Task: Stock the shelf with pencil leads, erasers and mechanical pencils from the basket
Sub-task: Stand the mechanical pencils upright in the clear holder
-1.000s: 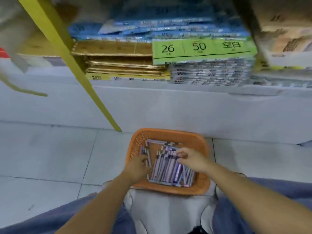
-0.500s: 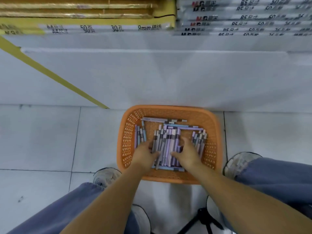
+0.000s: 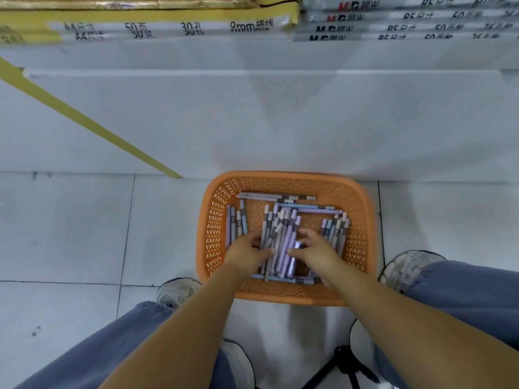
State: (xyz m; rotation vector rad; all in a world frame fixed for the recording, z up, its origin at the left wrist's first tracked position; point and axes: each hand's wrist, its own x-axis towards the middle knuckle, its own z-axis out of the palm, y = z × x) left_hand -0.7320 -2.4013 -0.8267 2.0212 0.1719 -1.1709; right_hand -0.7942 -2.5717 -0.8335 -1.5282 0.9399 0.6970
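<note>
Mechanical pencils (image 3: pixel 280 220), lilac, pale blue and grey, lie loose on the floor of an orange lattice basket (image 3: pixel 214 220).

- Central bundle (image 3: pixel 278 242): pencils roughly parallel, running away from the person.
- Left hand (image 3: pixel 245 252): fingers curled against the bundle's left side, thumb tip touching it.
- Right hand (image 3: pixel 318 248): fingers curled in on the bundle's right side, thumb tip pressed against a lilac pencil. The two hands clasp the bundle between them. Whether it is lifted off the basket floor cannot be told.
- Left group (image 3: pixel 236 223): a few pencils along the left wall, apart from the bundle.
- Right group (image 3: pixel 335 230): several pencils leaning near the right wall.
- Crosswise pencils (image 3: pixel 276 196): a few lying across the far end; one more lies across the near end under the bundle.

The basket stands on a grey tiled floor (image 3: pixel 70 234), its far rim up against the white shelf base (image 3: pixel 252 122). A yellow strip (image 3: pixel 84 119) runs diagonally across that base. On the shelf above: yellow-edged paper packs (image 3: pixel 168 26) on the left, grey packs (image 3: pixel 407 22) on the right. A pale shoe (image 3: pixel 177 293) sits just left of the basket, another (image 3: pixel 407 268) just right. A black tripod (image 3: pixel 341 366) stands between the legs.
</note>
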